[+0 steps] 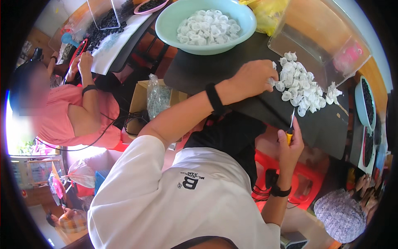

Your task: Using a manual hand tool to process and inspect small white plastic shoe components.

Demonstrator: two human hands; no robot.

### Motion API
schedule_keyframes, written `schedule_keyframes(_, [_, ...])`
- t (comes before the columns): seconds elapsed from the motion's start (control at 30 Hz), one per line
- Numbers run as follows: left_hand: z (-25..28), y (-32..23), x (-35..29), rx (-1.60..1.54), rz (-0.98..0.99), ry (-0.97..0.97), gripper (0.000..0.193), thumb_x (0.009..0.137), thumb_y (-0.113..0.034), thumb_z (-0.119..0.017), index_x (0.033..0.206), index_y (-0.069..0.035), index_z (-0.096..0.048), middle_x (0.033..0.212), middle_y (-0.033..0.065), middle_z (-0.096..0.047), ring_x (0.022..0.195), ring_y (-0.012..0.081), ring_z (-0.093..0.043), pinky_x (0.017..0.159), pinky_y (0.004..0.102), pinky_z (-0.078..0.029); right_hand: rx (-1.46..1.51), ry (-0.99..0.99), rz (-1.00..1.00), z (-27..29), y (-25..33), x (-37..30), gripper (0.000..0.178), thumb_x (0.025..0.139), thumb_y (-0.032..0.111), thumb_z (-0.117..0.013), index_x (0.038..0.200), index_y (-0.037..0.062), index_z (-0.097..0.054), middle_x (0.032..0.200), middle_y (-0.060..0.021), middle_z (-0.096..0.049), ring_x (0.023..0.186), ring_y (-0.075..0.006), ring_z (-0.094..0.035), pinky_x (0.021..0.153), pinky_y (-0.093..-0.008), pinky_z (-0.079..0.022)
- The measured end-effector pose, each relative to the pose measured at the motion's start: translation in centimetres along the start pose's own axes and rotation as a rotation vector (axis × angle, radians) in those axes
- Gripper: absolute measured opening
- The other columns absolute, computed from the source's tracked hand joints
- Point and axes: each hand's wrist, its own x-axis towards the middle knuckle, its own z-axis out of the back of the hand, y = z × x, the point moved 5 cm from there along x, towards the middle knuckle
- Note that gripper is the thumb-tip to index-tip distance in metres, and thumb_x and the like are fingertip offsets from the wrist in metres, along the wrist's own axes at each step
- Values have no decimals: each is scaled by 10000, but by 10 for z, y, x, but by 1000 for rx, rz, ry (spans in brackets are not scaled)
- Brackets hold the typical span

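Note:
My left hand (255, 78) is closed in a pinch on a small translucent white plastic part (270, 81), held at the left edge of a heaped pile of similar white parts (296, 83) on the dark table (257, 110). Nearer to me, my right hand (291, 143) is wrapped round a tool with a yellow and black handle (289, 135). Its thin bright metal tip (293, 116) points up toward the pile. The tool's exact kind is too small to make out. Tip and held part are apart.
A pale green basin (163, 35) holding many white parts stands at the far edge. Right of it are a yellow plastic bag (269, 16) and a clear box-like shield (327, 45). Left sits a co-worker in pink (74, 112); an open carton (139, 97) lies between us.

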Motion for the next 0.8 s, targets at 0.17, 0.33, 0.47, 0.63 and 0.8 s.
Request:
schedule_keyframes(0.17, [-5, -15, -27, -536, 322, 164, 277, 769, -95, -789, 1027, -46, -703, 853, 51, -674, 816, 131, -658, 722, 278, -516, -31, -22, 162, -21, 19, 20, 589, 826, 25, -726, 1378, 20, -522, 882, -2, -566, 766, -73, -510, 702, -220, -445])
schedule_keyframes(0.33, [-23, -11, -48, -961, 551, 147, 269, 848, -87, -748, 1086, 10, -667, 965, 72, -706, 840, 99, -653, 752, 230, -519, -11, 53, 134, -45, 30, 35, 556, 833, 17, -719, 1361, 32, -545, 927, -23, -608, 834, -105, -572, 780, -248, -486])
schedule_keyframes(0.47, [-25, -12, -54, -1130, 536, 164, 244, 892, -99, -702, 1115, -4, -673, 975, 54, -706, 841, 91, -650, 744, 225, -524, 43, 93, 107, -45, 24, 35, 548, 856, -1, -693, 1379, 46, -535, 924, -11, -621, 790, -69, -568, 711, -214, -483])
schedule_keyframes(0.63, [-24, -11, -59, -1111, 550, 138, 244, 918, -109, -674, 1145, -19, -682, 1013, 46, -703, 828, 79, -640, 733, 222, -531, 228, 91, -51, -44, 17, 32, 559, 867, -9, -678, 1397, 66, -518, 939, -6, -619, 680, -9, -502, 566, -161, -408])
schedule_keyframes(0.8, [-27, -11, -65, -1041, 654, 234, 262, 919, -67, -655, 1176, -20, -671, 1099, 65, -692, 932, 94, -645, 806, 237, -536, 202, 75, -23, -45, 23, 30, 571, 869, -11, -673, 1408, 77, -505, 923, 2, -604, 556, 2, -438, 461, -162, -350])
